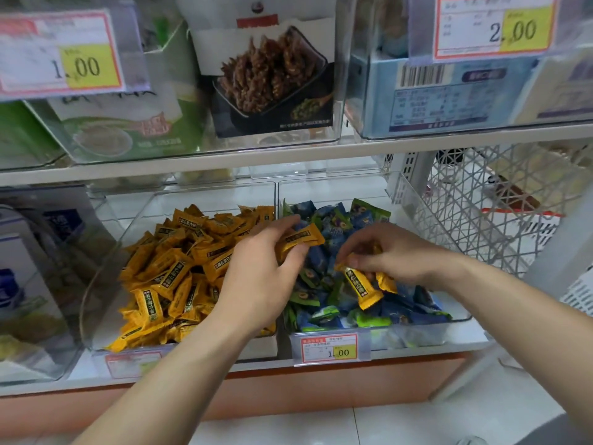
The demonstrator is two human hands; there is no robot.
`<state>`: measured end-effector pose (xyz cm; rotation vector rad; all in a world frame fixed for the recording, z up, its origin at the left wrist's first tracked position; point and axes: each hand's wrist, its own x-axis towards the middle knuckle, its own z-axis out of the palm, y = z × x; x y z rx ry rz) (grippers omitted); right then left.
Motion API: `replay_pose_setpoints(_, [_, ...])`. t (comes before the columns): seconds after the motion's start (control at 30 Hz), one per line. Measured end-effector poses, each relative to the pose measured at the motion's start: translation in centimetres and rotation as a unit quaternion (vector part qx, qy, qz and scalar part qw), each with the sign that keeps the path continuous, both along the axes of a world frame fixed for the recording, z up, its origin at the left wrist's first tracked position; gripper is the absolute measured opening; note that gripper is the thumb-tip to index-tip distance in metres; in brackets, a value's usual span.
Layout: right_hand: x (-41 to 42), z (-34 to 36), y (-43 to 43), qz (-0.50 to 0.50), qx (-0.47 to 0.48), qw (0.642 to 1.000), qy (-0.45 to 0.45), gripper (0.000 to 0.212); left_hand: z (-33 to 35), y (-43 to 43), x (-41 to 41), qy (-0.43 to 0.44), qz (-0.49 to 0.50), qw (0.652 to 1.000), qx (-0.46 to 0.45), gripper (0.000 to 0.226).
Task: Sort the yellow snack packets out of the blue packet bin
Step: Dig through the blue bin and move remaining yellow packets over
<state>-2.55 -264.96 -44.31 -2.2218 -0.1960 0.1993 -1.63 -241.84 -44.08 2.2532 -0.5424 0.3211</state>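
Note:
Two clear bins stand side by side on the lower shelf. The left bin (106,252) is heaped with yellow snack packets (173,268). The right bin (462,326) holds blue and green packets (324,303). My left hand (256,274) reaches across the divider and pinches a yellow packet (301,239) over the blue bin's left side. My right hand (391,252) hovers above the blue pile, its fingers curled round several yellow packets (362,285) that hang below it.
A price tag reading 1.00 (330,348) hangs on the blue bin's front. An upper shelf (288,155) with boxed snacks overhangs the bins. A white lattice basket (494,200) stands to the right, and a clear bin with boxes (29,277) sits at the left.

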Motion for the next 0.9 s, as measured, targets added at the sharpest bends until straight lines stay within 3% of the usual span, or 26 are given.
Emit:
replay_pose_setpoints(0.1, [-0.6,1.0,0.5,-0.032,0.125,0.992,-0.008,0.014,0.0,-0.9,-0.3,0.075,-0.016,0.993,-0.090,0.020])
replay_pose_setpoints(0.2, [-0.9,1.6,1.9,-0.056,0.333,0.941,0.030,0.011,-0.2,-1.9,-0.7,0.139,-0.004,0.975,-0.175,0.019])
replay_pose_setpoints(0.27, [-1.2,1.8,2.9,-0.071,0.393,0.916,0.033,0.011,0.0,-2.6,-1.0,0.202,-0.001,0.948,-0.248,0.020])
replay_pose_setpoints(0.37, [-1.3,1.9,3.9,-0.102,0.412,0.905,0.020,0.010,0.7,-3.4,-1.5,0.312,-0.036,0.872,-0.374,0.013])
replay_pose_setpoints(0.4, [-1.3,1.8,4.1,-0.111,0.401,0.909,0.013,0.009,0.7,-3.5,-1.6,0.322,-0.045,0.864,-0.385,0.011])
replay_pose_setpoints(0.57, [-1.0,1.4,5.2,-0.158,0.338,0.928,-0.024,0.006,0.2,-3.6,-1.5,0.271,-0.072,0.905,-0.321,0.014])
replay_pose_setpoints(0.67, [-0.9,1.7,5.3,-0.149,0.433,0.885,0.079,0.011,0.3,-3.0,-0.9,0.259,-0.030,0.918,-0.298,0.009])
replay_pose_setpoints(0.77, [-1.0,2.1,4.6,-0.127,0.484,0.854,0.145,0.035,0.8,-2.2,-0.6,0.267,-0.010,0.916,-0.299,0.011])
replay_pose_setpoints(0.9, [-1.3,2.4,3.9,-0.072,0.407,0.902,0.124,0.048,1.3,-1.3,-0.9,0.275,-0.021,0.909,-0.312,0.014])
